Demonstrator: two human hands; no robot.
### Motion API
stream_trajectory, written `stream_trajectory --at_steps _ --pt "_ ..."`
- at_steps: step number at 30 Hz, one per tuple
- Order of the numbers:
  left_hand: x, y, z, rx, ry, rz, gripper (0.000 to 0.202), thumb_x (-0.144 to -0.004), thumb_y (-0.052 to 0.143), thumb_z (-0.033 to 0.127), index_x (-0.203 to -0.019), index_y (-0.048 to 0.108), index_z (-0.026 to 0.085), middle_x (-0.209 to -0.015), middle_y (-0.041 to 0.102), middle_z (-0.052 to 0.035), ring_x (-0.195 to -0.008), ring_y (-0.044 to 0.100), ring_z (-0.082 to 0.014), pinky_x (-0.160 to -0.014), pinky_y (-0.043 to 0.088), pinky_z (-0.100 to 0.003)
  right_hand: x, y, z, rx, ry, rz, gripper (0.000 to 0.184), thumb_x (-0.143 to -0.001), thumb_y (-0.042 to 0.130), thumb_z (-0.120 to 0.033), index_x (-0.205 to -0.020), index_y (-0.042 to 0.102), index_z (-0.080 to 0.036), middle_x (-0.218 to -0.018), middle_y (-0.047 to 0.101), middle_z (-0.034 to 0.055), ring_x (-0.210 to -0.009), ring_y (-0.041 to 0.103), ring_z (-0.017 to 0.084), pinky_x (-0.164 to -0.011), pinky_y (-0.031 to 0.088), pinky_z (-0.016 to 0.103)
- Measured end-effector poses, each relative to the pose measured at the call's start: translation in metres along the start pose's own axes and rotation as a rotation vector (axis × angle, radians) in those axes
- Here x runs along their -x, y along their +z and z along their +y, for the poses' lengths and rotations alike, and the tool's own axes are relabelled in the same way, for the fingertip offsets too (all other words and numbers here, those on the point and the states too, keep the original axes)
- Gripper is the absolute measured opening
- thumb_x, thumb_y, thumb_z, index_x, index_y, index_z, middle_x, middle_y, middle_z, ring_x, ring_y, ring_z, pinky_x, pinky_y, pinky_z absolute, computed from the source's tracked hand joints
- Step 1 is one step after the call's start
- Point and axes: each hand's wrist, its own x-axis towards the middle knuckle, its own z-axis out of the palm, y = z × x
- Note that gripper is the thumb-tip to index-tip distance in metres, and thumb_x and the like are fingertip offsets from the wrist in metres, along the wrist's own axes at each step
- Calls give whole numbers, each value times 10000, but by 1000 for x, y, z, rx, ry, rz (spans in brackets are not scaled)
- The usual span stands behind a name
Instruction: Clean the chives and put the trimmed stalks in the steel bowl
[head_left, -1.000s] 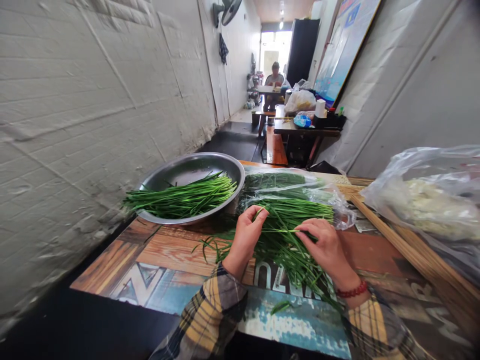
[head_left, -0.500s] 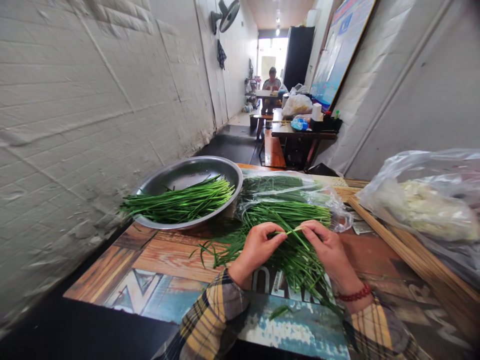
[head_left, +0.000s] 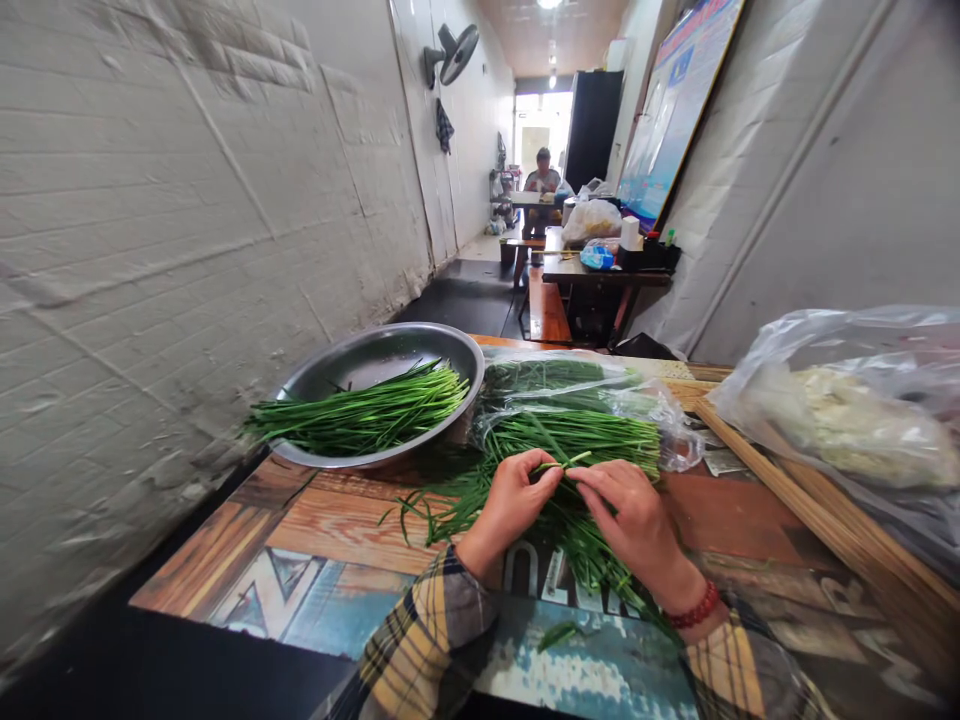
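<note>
Spanning the small gap between the two grips in the head view, a single chive stalk (head_left: 576, 461) is pinched by the closed fingertips of the left hand (head_left: 514, 500) and the right hand (head_left: 626, 520), just above the chive pile (head_left: 592, 436) spread beneath and beyond them.

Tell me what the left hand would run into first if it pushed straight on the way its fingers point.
Most likely the right hand: the left hand points away and rightward at its fingertips, both pinching one chive stalk. Past them lies the chive pile, though depth is unclear.
</note>
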Motion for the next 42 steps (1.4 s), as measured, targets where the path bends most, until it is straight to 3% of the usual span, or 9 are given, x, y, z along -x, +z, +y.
stream_trajectory --at_steps 4,7,10,14,19,24,29,37,42 --pt "0 -1 2 57 -43 -10 209 -780 583 318 -667 612 144 -593 517 24 -596 434 -111 -587 331 -224 -1 -5 14 -98 230 202 239 -946 469 -341 -1016 685 -264 -896 721 37 -849 661 207 -776 510 362" --pt "-1 -3 2 144 -73 1 214 -776 602 341 -687 625 148 -588 538 21 -600 458 -118 -607 349 -228 -1 -9 26 -146 394 236 281 -943 464 -393 -1061 672 -244 -872 723 40 -815 668 208 -734 518 348" --pt "-1 -4 4 221 -80 -1 204 -772 607 343 -704 641 153 -587 567 9 -622 487 -131 -652 372 -239 -3 -8 34 -113 335 202 301 -938 466 -406 -1056 689 -243 -956 720 65 -920 651 228 -841 500 406" --pt "0 -4 7 218 -74 -20 199 -769 591 317 -650 614 159 -594 581 -1 -647 502 -140 -674 374 -245 -4 -8 33 58 211 294 263 -917 513 -380 -1044 708 -259 -1148 651 92 -1088 575 255 -968 422 490" --pt "2 -1 8 175 -41 -85 186 -776 568 279 -647 603 150 -588 553 12 -616 475 -122 -637 364 -237 -4 -5 18 -62 115 222 159 -883 586 -336 -967 701 -266 -1054 688 60 -1049 589 238 -956 448 471" --pt "5 4 6 143 -10 -152 166 -779 574 282 -716 640 143 -626 555 11 -614 461 -116 -604 354 -227 -5 5 6 -171 141 158 108 -848 628 -330 -836 698 -249 -1014 702 65 -1028 604 244 -940 471 471" --pt "5 3 8 105 13 -118 158 -776 590 266 -702 653 142 -661 596 -3 -652 492 -125 -636 372 -229 -4 2 9 -193 212 188 130 -858 592 -300 -757 643 -236 -999 699 61 -1009 608 234 -932 463 448" --pt "2 3 6 42 64 -17 115 -754 600 203 -664 644 148 -663 609 -7 -664 521 -133 -658 385 -233 0 -10 19 -278 398 385 134 -870 520 -292 -761 567 -229 -1001 679 65 -957 617 230 -866 469 409" --pt "2 2 6 56 57 13 104 -761 599 203 -688 654 152 -673 612 -9 -659 522 -135 -649 393 -233 -1 -16 10 -224 219 321 123 -883 542 -282 -773 578 -240 -979 663 66 -967 604 223 -879 472 415"
